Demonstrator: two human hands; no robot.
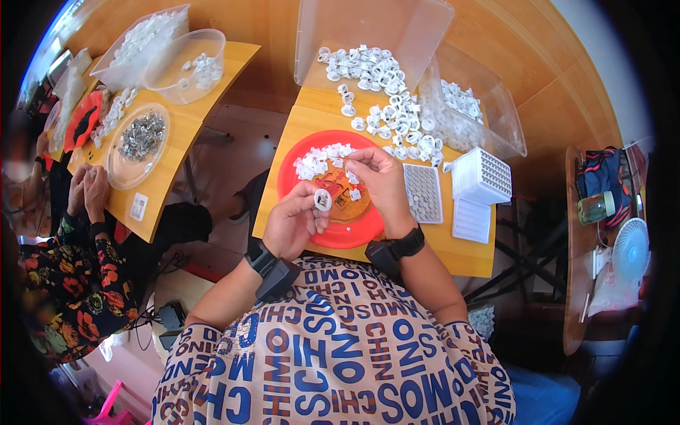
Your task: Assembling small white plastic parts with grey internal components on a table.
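Observation:
My left hand [294,221] grips a round white plastic part [322,200] between thumb and fingers, its face turned up with a darker middle. Level with it, my right hand [381,183] is closed in a pinch on a small white plastic piece [351,176], partly covered by the fingertips. Both hands hover over a round red tray [289,170]. On the tray's far side lies a heap of small white plastic pieces [322,160]. One loose white piece [355,194] lies nearer, between the hands.
Many round white parts [404,120] spread over the table's far side, beside clear bins [496,127]. To the right are a filled grey-white tray [423,193] and stacked white trays [482,177]. At the left table, a co-worker's hands [91,190] are near a dish of metal parts [143,134].

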